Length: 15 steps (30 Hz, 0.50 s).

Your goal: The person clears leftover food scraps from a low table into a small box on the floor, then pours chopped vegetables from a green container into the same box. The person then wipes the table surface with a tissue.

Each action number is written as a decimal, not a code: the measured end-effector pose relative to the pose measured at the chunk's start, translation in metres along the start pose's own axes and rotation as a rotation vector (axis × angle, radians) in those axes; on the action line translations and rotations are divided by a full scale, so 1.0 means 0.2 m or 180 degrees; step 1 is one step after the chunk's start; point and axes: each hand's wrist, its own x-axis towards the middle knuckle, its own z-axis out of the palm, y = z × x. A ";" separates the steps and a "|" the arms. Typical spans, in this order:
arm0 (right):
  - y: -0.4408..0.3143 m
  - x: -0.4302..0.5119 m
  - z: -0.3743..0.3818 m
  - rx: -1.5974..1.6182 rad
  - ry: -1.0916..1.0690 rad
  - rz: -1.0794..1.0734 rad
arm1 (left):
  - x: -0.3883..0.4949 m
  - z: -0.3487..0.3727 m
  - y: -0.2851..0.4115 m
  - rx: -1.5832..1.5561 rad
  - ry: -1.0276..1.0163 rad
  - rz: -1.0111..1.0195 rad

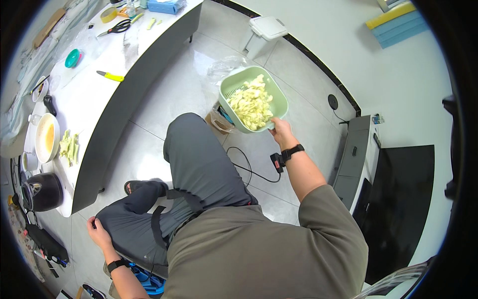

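My right hand (281, 131) grips the near corner handle of a pale green plastic colander basket (279, 98), held out over the floor. Chopped light green vegetable pieces (253, 104) fill much of it. My left hand (100, 232) rests by my knee at the lower left; nothing is seen in it, though its fingertips are partly hidden. On the table, a yellow-handled folding knife (111, 76) lies near the edge, and cut green stalks (69, 148) lie beside a white bowl (54, 147) with yellow liquid.
A white lidded bin (268, 28) stands by the wall. Under the basket are a bagged cardboard box (218, 122) and a clear plastic bag (226, 68). A black cable (257, 174) crosses the floor. Scissors (118, 27), a teal bowl (72, 58) and a black cooker (44, 192) occupy the table (98, 96).
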 end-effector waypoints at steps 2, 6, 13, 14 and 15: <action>0.01 0.01 0.00 0.0285 0.0206 0.0177 | 0.00 0.00 0.00 -0.0074 0.0026 -0.0039; 0.00 0.02 0.01 -0.0029 0.0328 0.0198 | -0.01 -0.01 0.00 0.0155 0.0022 -0.0078; 0.00 0.00 0.02 0.0387 0.0591 0.0362 | -0.02 -0.01 0.00 0.0051 0.0065 -0.0017; 0.01 -0.01 0.02 0.0172 0.0700 0.0437 | -0.01 -0.01 0.00 0.0068 0.0078 0.0035; 0.01 -0.02 0.03 0.0040 0.0429 0.0236 | 0.00 -0.01 0.01 0.0065 0.0062 0.0011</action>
